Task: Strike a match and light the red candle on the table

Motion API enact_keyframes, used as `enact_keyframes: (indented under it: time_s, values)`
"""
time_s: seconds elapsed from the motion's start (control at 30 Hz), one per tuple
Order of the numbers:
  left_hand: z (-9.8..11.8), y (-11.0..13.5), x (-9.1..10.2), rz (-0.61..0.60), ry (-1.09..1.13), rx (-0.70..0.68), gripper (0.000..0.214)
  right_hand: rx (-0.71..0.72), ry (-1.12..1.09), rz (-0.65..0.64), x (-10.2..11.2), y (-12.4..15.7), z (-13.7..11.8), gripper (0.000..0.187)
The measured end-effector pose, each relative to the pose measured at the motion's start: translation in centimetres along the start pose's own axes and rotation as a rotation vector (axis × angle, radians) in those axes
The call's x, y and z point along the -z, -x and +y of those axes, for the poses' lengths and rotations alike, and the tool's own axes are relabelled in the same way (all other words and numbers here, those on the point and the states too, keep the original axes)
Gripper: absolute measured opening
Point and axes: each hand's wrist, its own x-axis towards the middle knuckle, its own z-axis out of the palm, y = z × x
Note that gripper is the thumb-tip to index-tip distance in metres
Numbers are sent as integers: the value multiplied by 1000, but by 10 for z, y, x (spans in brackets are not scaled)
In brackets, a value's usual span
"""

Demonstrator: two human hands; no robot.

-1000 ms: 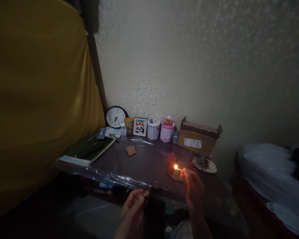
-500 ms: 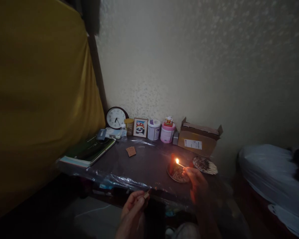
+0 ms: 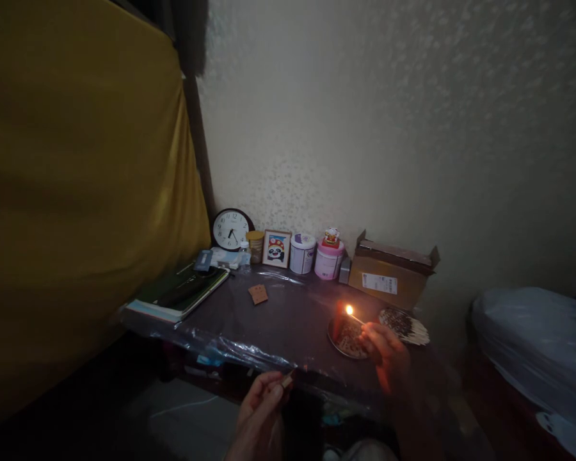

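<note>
- Nearest the camera, the left hand (image 3: pixel 262 410) pinches a small brown piece (image 3: pixel 287 380), too dim to identify, at the tabletop's front edge; the hands are well apart.
- The right hand (image 3: pixel 386 349) grips a burning match (image 3: pixel 358 318) by its unlit end, the flame (image 3: pixel 349 310) up and to the left, above a round dish (image 3: pixel 333 344) of brownish bits.
- Just left of the flame, a red candle (image 3: pixel 338 323) stands upright; whether they touch cannot be told.
- Good handling here, in our judgement: a steady wrist, fingertips well back, and the stick tilted slightly upward so that fire does not race toward the skin.
- Beside the right hand, a fan of matches (image 3: pixel 406 328) calls for caution; the flame is best kept over the dish, clear of them and the tabletop's plastic cover (image 3: pixel 249 349).
- Farther back on the tabletop (image 3: pixel 292 320) lies a tan card (image 3: pixel 258 294).
- Along the wall (image 3: pixel 365 141) stand a cardboard box (image 3: pixel 377 269), two tins (image 3: pixel 302 256), a framed panda picture (image 3: pixel 276 250) and a clock (image 3: pixel 232 230).
</note>
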Motion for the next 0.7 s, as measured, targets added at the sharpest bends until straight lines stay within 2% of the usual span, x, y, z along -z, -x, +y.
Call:
enact_keyframes:
  time_s: [0.27, 0.5, 0.7]
  values:
    - [1, -1, 5, -4, -47, -3, 31, -18, 15, -7, -4, -10, -7, 19]
    - [1, 2, 5, 20, -32, 47, 30, 66, 92, 17, -6, -28, -19, 21]
    - [-7, -2, 15, -33, -39, 60, 24, 112, 156, 58, -8, -39, -21, 25]
